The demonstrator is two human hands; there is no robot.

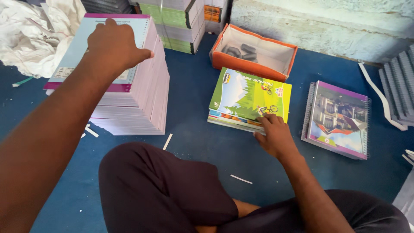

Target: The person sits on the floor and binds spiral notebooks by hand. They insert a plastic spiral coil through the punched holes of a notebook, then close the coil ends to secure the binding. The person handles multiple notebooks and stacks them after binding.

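Fingers of the left hand lie spread and flat, palm down, on the top sheet of a tall stack of pale covers at the left; nothing is closed in the hand, it presses or steadies the pile. Right hand rests with curled fingers on the near edge of a short stack of notebooks with a green landscape cover, fingertips at the lower corner as if squaring the pile; whether they pinch a cover cannot be told. Both piles sit within arm's reach of the crossed legs. To the right lies a spiral-bound notebook; farther off, an orange box. All of it stands on a blue floor covering strewn with paper strips, before a rough whitewashed wall.
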